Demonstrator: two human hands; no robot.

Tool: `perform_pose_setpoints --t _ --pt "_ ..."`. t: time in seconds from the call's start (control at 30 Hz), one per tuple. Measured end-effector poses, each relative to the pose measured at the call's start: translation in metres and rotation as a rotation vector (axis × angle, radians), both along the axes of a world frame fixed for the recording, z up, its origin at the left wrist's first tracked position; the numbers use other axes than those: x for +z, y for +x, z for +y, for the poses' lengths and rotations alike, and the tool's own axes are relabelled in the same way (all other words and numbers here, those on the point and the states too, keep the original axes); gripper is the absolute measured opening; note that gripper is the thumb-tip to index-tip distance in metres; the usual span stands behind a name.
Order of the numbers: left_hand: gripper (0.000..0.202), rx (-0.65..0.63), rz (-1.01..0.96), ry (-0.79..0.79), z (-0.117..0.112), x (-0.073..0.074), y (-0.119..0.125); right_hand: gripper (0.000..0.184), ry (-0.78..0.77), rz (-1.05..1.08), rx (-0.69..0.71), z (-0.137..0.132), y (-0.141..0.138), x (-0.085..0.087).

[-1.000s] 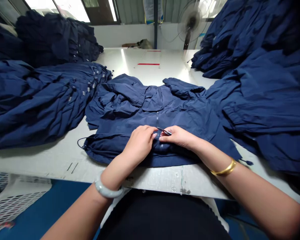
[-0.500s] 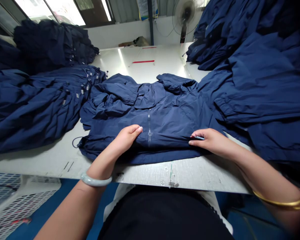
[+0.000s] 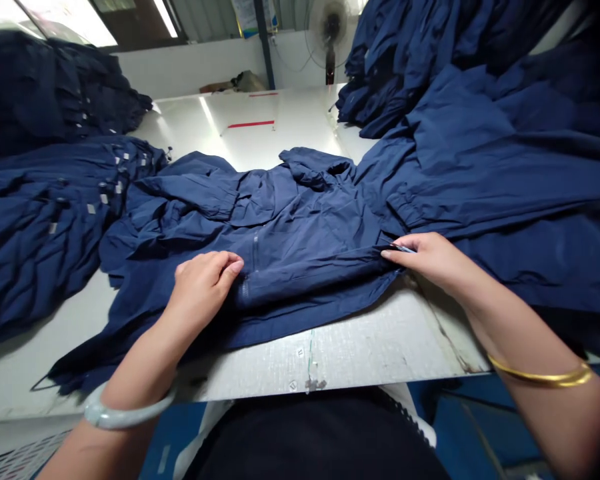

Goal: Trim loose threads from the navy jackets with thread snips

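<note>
Just now the left hand [image 3: 203,287] rests loosely open on the navy jacket [image 3: 300,227], beside its zip [image 3: 255,252]. The right hand [image 3: 430,260], moved out along the folded hem [image 3: 320,277], pinches a slim metal-tipped tool [image 3: 403,249]. The jacket now lies skewed across the surface [image 3: 360,353], with heaped jackets [image 3: 505,167] overlapping its right side.

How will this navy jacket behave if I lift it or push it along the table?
The navy jacket will probably hang floppy, since its thin fabric lies in soft wrinkles. It looks light for its size. Its smooth cloth may slide easily on the shiny table, so a push could bunch or drag it.
</note>
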State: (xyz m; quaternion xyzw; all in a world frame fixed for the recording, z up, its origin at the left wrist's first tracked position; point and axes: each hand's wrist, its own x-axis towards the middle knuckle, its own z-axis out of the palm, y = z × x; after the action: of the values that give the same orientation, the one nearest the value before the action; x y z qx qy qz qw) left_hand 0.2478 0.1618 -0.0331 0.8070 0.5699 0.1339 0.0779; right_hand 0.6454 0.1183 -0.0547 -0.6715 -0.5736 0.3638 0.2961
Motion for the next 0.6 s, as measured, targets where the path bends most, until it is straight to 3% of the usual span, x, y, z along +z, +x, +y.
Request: perform_pose_setpoints --t 0.1,0.23,0.33,0.43,0.5,0.6 --pt "0.034 -0.109 0.079 0.082 -0.01 0.003 0.037 0.035 0.02 0.083 -0.012 0.0 -0.005 -0.001" --pt "0.035 -0.186 0.098 -0.039 -0.009 -0.003 0.067 0.032 0.063 0.005 -0.017 0.0 -0.003 -0.002" --pt "0.04 -0.156 0.062 -0.152 0.003 -0.01 0.072 0.027 0.129 -0.225 -0.065 -0.005 0.0 -0.001" --pt "0.04 -0.15 0.046 -0.184 0.015 -0.014 0.071 0.034 0.127 -0.414 -0.03 -0.015 0.0 0.002" --pt "0.04 -0.152 0.058 -0.193 0.02 -0.016 0.071 0.037 0.09 -0.452 -0.003 -0.021 -0.002 0.004" --pt "0.04 -0.156 0.073 -0.207 0.026 -0.019 0.072 0.023 0.043 -0.379 -0.025 -0.025 -0.003 0.005"
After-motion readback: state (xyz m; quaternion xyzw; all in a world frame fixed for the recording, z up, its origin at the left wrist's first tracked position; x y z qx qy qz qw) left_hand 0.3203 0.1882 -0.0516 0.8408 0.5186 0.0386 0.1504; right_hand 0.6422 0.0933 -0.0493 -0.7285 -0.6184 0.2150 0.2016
